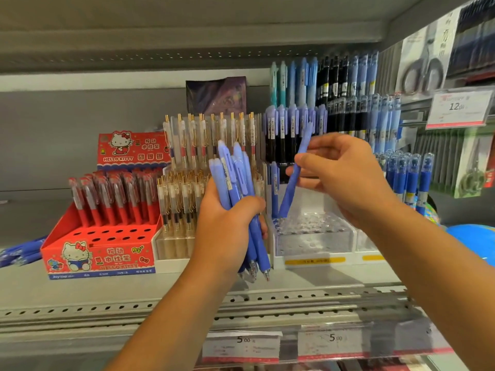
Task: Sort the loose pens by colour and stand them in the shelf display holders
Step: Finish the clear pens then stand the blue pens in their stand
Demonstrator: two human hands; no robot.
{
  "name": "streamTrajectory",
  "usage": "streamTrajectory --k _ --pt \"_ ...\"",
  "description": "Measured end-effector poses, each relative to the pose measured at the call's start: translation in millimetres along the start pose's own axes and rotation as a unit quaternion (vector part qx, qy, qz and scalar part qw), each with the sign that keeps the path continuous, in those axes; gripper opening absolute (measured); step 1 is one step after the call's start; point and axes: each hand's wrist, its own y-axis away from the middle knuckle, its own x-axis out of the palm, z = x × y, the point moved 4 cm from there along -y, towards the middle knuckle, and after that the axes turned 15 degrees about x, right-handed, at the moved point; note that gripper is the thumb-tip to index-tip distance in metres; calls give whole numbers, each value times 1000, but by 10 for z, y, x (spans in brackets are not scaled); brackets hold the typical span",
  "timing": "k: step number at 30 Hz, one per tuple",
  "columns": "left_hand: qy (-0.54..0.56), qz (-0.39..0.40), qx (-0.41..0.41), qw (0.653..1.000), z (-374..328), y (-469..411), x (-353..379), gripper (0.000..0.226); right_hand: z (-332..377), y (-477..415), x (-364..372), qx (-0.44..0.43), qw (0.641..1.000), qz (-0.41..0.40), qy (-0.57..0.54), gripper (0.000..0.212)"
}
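At centre frame the left hand (227, 223) grips a bundle of lilac-blue pens (235, 183), tips down, just above the shelf (321, 279). To its right the right hand (345, 178) pinches one pen (294, 172) of the same colour, tilted, its tip at the clear holder (316, 231) at centre right. The step in hand looks like seating this pen in the holder's front tier, where a standing pen (274, 188) is already in place; the next move calls for bringing it upright over a free hole and pushing down, in front of the full back rows (294, 121) of matching pens.
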Motion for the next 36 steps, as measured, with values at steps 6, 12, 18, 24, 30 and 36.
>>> streamTrajectory --k 6,12,18,24,30,36 --pt "-32 14 27 999 7 4 -10 48 -68 -194 -52 -108 966 -106 211 55" --pt "-28 15 35 999 -17 16 10 44 -173 -273 -13 -128 946 -123 271 49" --pt "-17 28 48 998 -46 24 34 38 -334 -326 44 -103 923 -58 365 48" --pt "-14 32 54 998 -62 30 54 32 -436 -340 48 -76 922 -24 379 50" --pt "-23 39 35 998 -36 36 62 32 -384 -282 8 -84 906 -55 412 49" --pt "-33 41 42 998 -49 41 70 28 -36 38 159 -57 987 49 142 15"
